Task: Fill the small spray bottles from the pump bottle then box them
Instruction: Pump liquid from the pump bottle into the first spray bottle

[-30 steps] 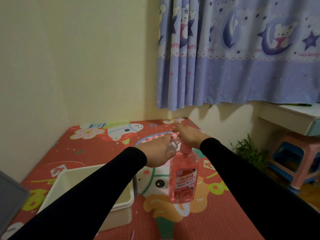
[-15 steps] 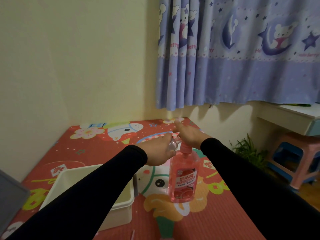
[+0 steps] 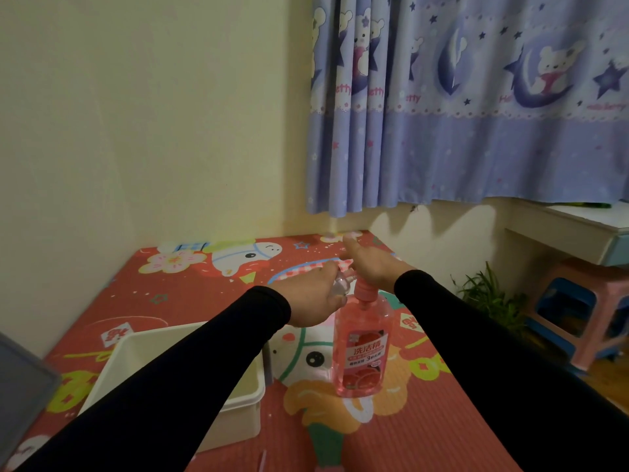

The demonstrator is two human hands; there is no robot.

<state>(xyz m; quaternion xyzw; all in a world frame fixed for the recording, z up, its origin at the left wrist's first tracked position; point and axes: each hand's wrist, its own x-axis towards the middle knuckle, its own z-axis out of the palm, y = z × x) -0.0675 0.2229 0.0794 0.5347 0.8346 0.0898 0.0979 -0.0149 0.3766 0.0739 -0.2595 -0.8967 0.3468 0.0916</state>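
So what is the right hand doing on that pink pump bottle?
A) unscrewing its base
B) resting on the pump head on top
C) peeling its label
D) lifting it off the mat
B: the right hand lies over the pump head of the upright pink pump bottle, fingers extended.

- Dim, warm indoor light.
- Scalloped shadows fall on the wall just below the curtain (image 3: pixel 476 107).
- Soft focus throughout; the curtain's hem bows near the frame edge.
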